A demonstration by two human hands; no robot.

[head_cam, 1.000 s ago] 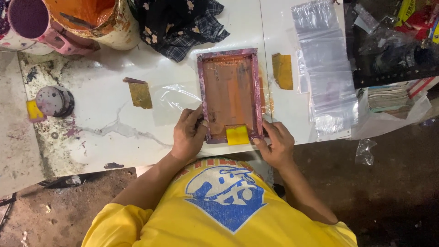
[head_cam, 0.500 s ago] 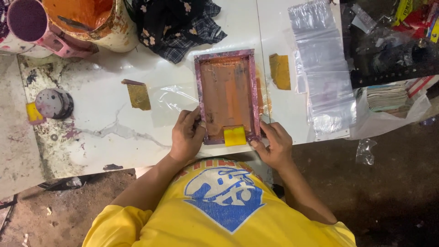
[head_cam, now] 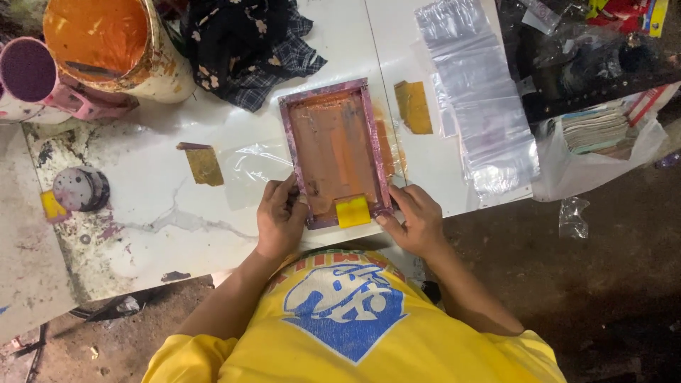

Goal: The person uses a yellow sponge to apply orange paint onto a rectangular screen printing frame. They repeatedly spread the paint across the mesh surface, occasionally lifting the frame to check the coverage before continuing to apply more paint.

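A small printing frame (head_cam: 286, 128) with a purple-stained rim and an orange-smeared screen lies flat near the front edge of the white table (head_cam: 163, 191). My left hand (head_cam: 279, 216) grips its near left corner. My right hand (head_cam: 413, 218) holds its near right corner. A small yellow squeegee (head_cam: 352, 211) rests inside the frame at its near end, between my hands. A clear plastic bag (head_cam: 252, 167) lies under the frame and sticks out to its left.
A stack of clear plastic bags (head_cam: 475, 99) lies right of the frame. Two ochre tape pieces (head_cam: 203, 164) (head_cam: 414, 106) flank it. An orange paint bucket (head_cam: 113, 46), a purple paint cup (head_cam: 32, 74) and a dark cloth (head_cam: 241, 42) sit at the back. A round lid (head_cam: 81, 189) is far left.
The view has shifted, so everything sits further left in the picture and slightly tilted. Both hands keep the same hold on the frame's near corners.
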